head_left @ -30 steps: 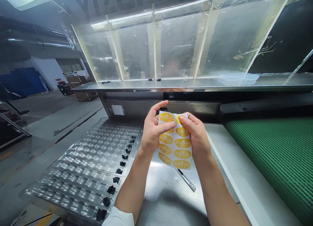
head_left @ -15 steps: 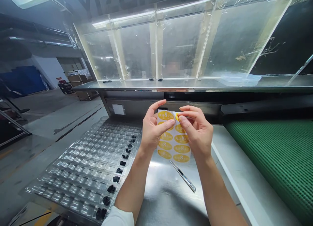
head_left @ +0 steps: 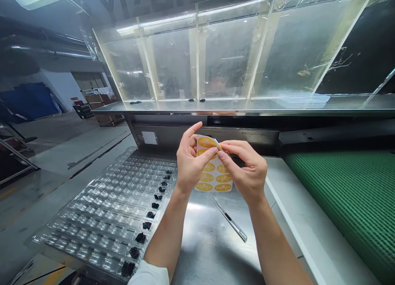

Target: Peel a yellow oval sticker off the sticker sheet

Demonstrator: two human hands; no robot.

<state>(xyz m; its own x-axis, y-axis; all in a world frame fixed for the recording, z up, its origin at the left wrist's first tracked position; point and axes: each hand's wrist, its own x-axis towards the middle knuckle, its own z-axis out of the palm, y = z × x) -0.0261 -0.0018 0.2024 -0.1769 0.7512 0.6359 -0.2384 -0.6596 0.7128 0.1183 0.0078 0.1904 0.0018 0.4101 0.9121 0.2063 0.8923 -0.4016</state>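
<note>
Between my hands is a white sheet of oval yellow stickers (head_left: 213,178), each printed with an 8. My left hand (head_left: 191,163) pinches the sheet's left side, thumb across the front and index finger raised. At the top right corner, the thumb and fingers of my right hand (head_left: 245,163) are pressed together on the sheet, which bends back there. Whether a sticker has come loose in those fingertips is hidden. Below the sheet, a silver utility knife (head_left: 230,220) lies on the metal table (head_left: 212,252).
A clear plastic tray (head_left: 101,211) stands at the left, with black parts (head_left: 140,238) along its right column. On the right runs a green conveyor belt (head_left: 345,202) beside a white ledge (head_left: 311,219). A metal shelf (head_left: 173,107) crosses behind my hands.
The sheet has shifted slightly left and up, and its top right corner is now bent back. My right hand has moved left, bringing both thumbs close together.
</note>
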